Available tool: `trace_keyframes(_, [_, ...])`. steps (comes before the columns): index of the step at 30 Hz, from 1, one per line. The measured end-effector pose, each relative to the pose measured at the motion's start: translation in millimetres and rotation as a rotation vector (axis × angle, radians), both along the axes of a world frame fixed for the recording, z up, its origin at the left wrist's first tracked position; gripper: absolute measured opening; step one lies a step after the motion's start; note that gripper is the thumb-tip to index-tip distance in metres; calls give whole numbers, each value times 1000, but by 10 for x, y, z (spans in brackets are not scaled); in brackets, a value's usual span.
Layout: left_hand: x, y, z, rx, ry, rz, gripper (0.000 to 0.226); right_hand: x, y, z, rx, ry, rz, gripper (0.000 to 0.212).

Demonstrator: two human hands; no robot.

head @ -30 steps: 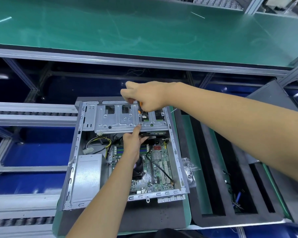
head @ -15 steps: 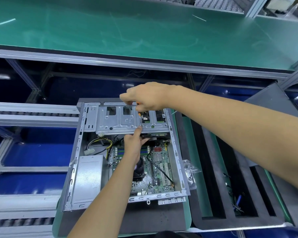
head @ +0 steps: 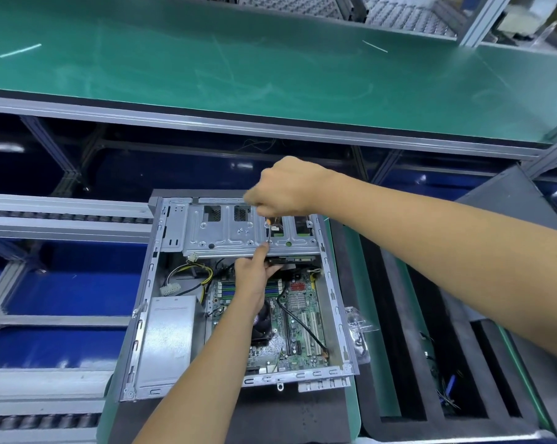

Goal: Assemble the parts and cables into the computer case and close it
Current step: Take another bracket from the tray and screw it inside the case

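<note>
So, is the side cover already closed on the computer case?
No, the computer case lies open, with its motherboard in view.

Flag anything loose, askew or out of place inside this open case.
One thing stands out: a white power connector on yellow and black wires lies unplugged above the power supply. A black cable drapes across the motherboard. No damage shows.

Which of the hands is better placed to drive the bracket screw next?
Right. The right hand grips the screwdriver, its tip down on the drive bracket. The left hand only steadies beside the tip.
</note>
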State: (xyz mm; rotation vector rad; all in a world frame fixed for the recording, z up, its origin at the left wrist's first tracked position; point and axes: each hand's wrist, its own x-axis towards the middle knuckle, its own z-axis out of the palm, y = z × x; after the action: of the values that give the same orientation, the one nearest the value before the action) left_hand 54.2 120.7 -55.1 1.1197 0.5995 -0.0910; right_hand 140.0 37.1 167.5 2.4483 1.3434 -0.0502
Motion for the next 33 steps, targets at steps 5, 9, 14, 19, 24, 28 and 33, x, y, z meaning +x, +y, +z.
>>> trace_keyframes(5, [12,1,1,2,-9,-4,41,-41,-46,42,47,217,-107,31])
trace_keyframes(9, [10,-3,-19,-19,2,-8,37,-43,-44,117,-30,201,8,27])
trace_keyframes(14, [-1,-14,-35,-13,9,-7,39,-7,-1,69,-89,-14,-60,15])
trace_keyframes(19, [23,0,-59,5,15,0,39,-11,-1,120,-111,208,-55,23])
trace_keyframes(24, [28,-1,-81,3,15,-11,35,-60,81,125,-118,157,-51,19])
trace_keyframes(28, [49,-1,-46,6,11,-1,33,-108,226,25,-29,157,-199,13])
trace_keyframes(33, [38,10,-38,-7,26,-4,36,-93,267,25,78,285,-556,11])
